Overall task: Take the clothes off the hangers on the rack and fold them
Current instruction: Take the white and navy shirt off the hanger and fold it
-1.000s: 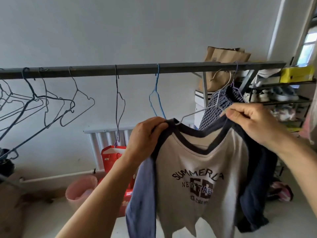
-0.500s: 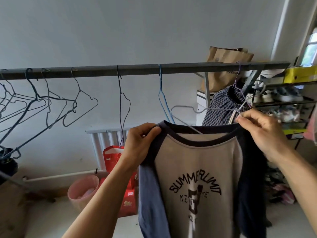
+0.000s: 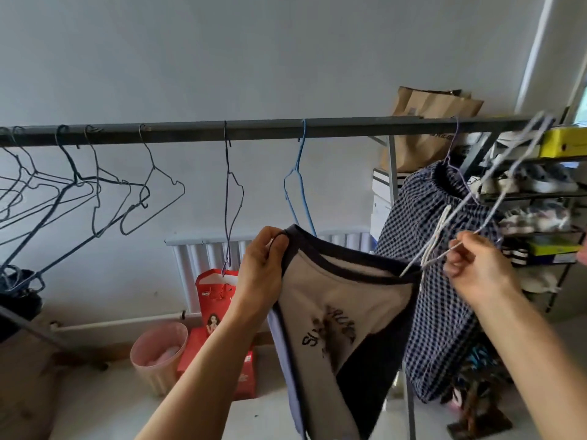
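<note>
My left hand [image 3: 262, 268] grips the collar of a grey T-shirt with navy sleeves and dark lettering [image 3: 336, 315], which hangs below the rack bar [image 3: 254, 131]. My right hand [image 3: 476, 268] pinches a pale wire hanger [image 3: 495, 192], blurred, angled up to the right, its lower end still at the shirt's neck opening. A blue-checked garment [image 3: 422, 249] hangs on a purple hanger at the rack's right end. Several empty wire hangers [image 3: 95, 192] hang on the left, plus a blue one [image 3: 297, 188] behind the shirt.
A shoe shelf [image 3: 540, 198] with shoes and boxes stands at right, a brown paper bag [image 3: 428, 112] behind the bar. On the floor by the radiator [image 3: 203, 265] are a red bag [image 3: 216, 300] and a pink bin [image 3: 158, 354].
My right hand let go of the shirt's right shoulder and pulled the pale hanger up and to the right out of the neck. The shirt's right side dropped and now hangs from my left hand.
</note>
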{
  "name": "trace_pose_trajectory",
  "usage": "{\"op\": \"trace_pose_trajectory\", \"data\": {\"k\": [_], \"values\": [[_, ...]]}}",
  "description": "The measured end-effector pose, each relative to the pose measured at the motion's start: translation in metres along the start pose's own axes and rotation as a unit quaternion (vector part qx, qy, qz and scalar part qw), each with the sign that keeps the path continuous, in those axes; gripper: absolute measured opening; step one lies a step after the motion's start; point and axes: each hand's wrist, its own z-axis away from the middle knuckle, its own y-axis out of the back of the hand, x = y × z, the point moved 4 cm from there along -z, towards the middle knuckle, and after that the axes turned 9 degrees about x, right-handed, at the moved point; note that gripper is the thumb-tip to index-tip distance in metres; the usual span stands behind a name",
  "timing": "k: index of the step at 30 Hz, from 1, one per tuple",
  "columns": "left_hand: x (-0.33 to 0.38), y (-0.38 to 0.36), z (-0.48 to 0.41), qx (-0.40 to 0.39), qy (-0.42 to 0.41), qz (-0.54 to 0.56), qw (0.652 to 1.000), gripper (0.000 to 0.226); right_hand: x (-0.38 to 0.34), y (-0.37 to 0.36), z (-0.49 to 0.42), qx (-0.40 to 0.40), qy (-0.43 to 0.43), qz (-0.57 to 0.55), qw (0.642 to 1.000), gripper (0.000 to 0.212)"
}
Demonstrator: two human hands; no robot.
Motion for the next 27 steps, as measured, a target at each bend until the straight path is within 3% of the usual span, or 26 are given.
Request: {"op": "trace_pose_trajectory", "data": {"k": [7, 10, 12, 16, 19, 22, 27], "values": [[-0.004, 0.003, 0.001, -0.025, -0.039, -0.088, 0.995, 0.020, -0.008, -0.015, 0.001, 0.141, 0.094, 0.029, 0.985, 0.031], [-0.003, 0.007, 0.002, -0.029, -0.049, -0.129, 0.990, 0.019, -0.015, -0.031, -0.006, 0.175, 0.093, 0.039, 0.979, 0.031], [-0.004, 0.011, 0.003, -0.028, -0.053, -0.137, 0.989, 0.018, -0.019, -0.041, -0.014, 0.159, 0.141, 0.118, 0.970, 0.022], [-0.006, 0.010, 0.000, -0.030, -0.057, -0.141, 0.988, 0.016, -0.025, -0.070, -0.015, 0.068, 0.291, 0.336, 0.893, 0.019], [-0.004, 0.009, -0.004, -0.027, -0.071, -0.147, 0.986, 0.014, -0.023, -0.098, -0.007, -0.037, 0.316, 0.413, 0.853, 0.023], [-0.002, 0.013, -0.008, -0.027, -0.077, -0.147, 0.986, 0.017, -0.028, -0.132, -0.011, -0.073, 0.339, 0.463, 0.815, 0.022], [0.001, 0.025, -0.018, -0.034, -0.079, -0.135, 0.987, 0.023, -0.032, -0.198, -0.046, -0.102, 0.290, 0.483, 0.820, 0.018]]}}
